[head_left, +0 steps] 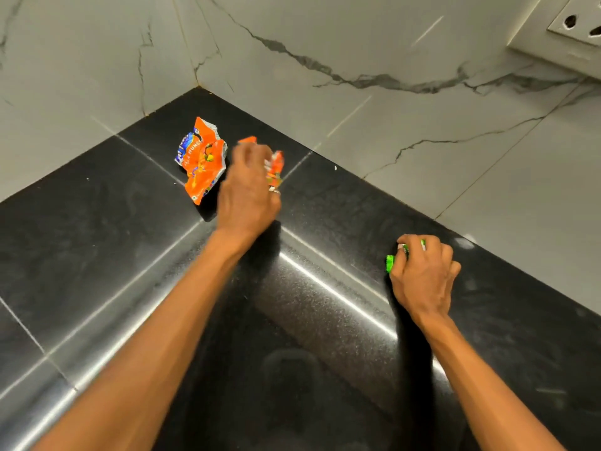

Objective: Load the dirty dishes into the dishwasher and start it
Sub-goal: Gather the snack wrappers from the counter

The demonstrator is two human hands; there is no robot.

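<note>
Head camera looks down at my two hands over a shiny black tabletop (pixel 97 249). My left hand (pixel 248 193) reaches far out, near the corner where the two walls meet. Its fingers are curled round a small orange wrapper (pixel 276 167), all crumpled up. This hand looks blurry, so I cannot see each finger well. Just beside it, on its left, a big orange wrapper (pixel 200 161) lies on the tabletop. It is crumpled too, with blue letters and a silver inside (I can only read a bit of the writing). It is very close to my left hand, but I cannot tell if they touch.

My right hand (pixel 422 276) is nearer to me and off to the right, well apart from the left one. It sits low on the tabletop, close to the wall. Its fingers are bent tight round a green wrapper (pixel 390 263), and only a bright green bit pokes out on the hand's left side.

The wall (pixel 325 37) is grey-white stone with dark wiggly lines. A white plug socket (pixel 579 24) is on it, up in the top right.

I cannot tell where the dirty dishes or the dishwasher are.
</note>
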